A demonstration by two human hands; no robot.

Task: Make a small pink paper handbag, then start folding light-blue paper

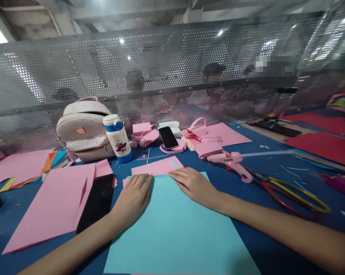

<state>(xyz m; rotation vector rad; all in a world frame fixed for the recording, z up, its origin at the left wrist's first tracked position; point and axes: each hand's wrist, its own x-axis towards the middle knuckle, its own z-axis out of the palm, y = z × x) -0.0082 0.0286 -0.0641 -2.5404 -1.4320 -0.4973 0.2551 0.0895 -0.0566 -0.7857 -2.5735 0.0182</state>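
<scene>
A large light-blue paper sheet [178, 233] lies on the blue table in front of me. My left hand [132, 198] rests on its far left corner, fingers together and lying flat on the paper. Pressing down near the sheet's far edge, my right hand [194, 185] has its fingers stretched flat and pointing left. A smaller pink sheet [157, 167] lies just beyond both hands. Neither hand holds anything.
Left of the hands lie a big pink sheet [53, 204] and a black phone [96, 202]. Behind stand a white backpack [83, 130], a bottle [117, 139], another phone [168, 137] and pink paper pieces [212, 137]. A pink glue gun [234, 162] and scissors [293, 193] lie at right. A perforated metal screen [172, 68] closes the back.
</scene>
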